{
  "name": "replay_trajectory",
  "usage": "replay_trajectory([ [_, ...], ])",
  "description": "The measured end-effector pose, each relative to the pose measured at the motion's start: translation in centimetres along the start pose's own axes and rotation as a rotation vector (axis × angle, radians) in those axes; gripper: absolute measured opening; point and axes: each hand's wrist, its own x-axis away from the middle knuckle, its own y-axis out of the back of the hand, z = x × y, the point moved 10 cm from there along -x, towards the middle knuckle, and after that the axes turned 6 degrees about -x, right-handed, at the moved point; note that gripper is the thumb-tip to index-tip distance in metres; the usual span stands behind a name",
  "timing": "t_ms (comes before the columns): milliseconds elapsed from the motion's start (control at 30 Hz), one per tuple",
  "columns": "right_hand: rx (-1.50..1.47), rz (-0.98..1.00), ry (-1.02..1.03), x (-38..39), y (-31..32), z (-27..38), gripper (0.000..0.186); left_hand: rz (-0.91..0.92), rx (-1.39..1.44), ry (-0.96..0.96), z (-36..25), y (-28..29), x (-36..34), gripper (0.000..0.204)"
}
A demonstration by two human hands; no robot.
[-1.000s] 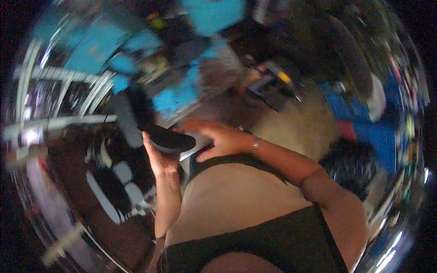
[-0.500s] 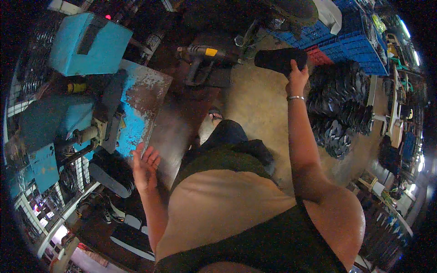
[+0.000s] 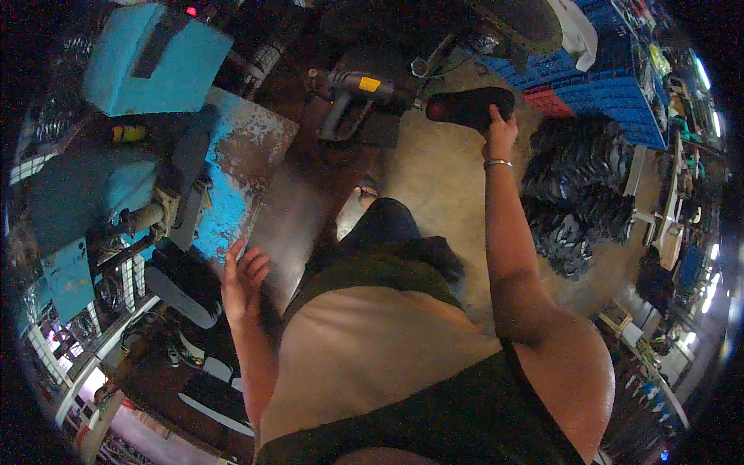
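Note:
My right hand, with a bangle at the wrist, grips one end of a flat black shoe sole. The sole is held out ahead of me, and its far end lies right by the nozzle of a dark heat gun with a yellow label. A dull reddish patch shows on that end. Whether sole and nozzle touch I cannot tell. My left hand is raised and empty, its fingers apart. Nearest to it are a worktable with chipped blue paint and a stack of dark soles.
A turquoise box-shaped machine stands at the far left. Piles of black soles lie on the floor at right, below blue crates. Loaded shelves line the right side. More sole pieces lie at lower left.
The sole in my right hand has come closer to the heat gun's nozzle, and a reddish patch now shows on its end. My left hand stays raised and open. The view has shifted slightly.

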Motion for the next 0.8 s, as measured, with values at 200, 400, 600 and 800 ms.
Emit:
replay_trajectory([
  [200, 0.076, 0.05, 0.004, 0.8, -0.7, 0.5, 0.04, 0.025, 0.026, 0.026, 2.7, 1.0, -0.3, 0.062],
  [400, 0.329, 0.013, -0.01, 0.5, -3.5, -4.4, 0.059, 0.039, 0.025, 0.026, 3.1, 0.8, -1.0, 0.064],
  [600, 0.61, 0.007, 0.211, -1.1, -1.2, -1.2, 0.08, -0.089, -0.009, -0.071, 0.6, 4.0, -1.6, 0.064],
  [800, 0.606, 0.015, 0.568, 3.6, -2.3, 11.4, 0.062, -0.195, -0.42, -0.391, -3.5, 5.7, -7.1, 0.063],
])
